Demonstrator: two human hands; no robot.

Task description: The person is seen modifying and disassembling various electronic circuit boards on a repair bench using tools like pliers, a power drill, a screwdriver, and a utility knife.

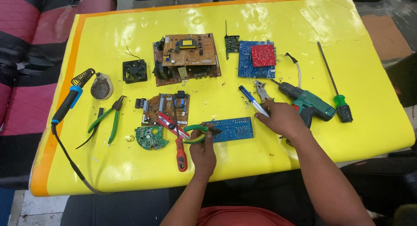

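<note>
Yellow table (130,165), orange strip along its left and far edges. Large brown board (186,57) lies at the far centre. Blue board with a red panel (256,58) sits to its right, a small dark card (231,43) between the two. Green drill (309,103) lies right of centre, well clear of the long screwdriver (333,84) with the green-black handle at the right.

Left side: soldering iron (69,102) with blue collar, its cord running off the near edge; a round stand (101,87) touching its coil; a black fan (134,71) beyond. Green pliers (108,118) lie flat, jaws pointing away.

Near centre: medium brown board (167,108), a round green board (150,137) just beside it, a red-handled tool (177,141) lying across both.

Long blue board (232,128) lies flat near the front edge, between the two hands.

Left hand (203,153): closed on green-handled cutters (195,133), whose tip meets the long blue board's left end.

Right hand (282,119): fingers resting on the blue-and-white pen (253,101), palm down just in front of the drill. Whether the pen is actually gripped cannot be told. Small grey pliers (262,90) lie just beyond the fingertips.
</note>
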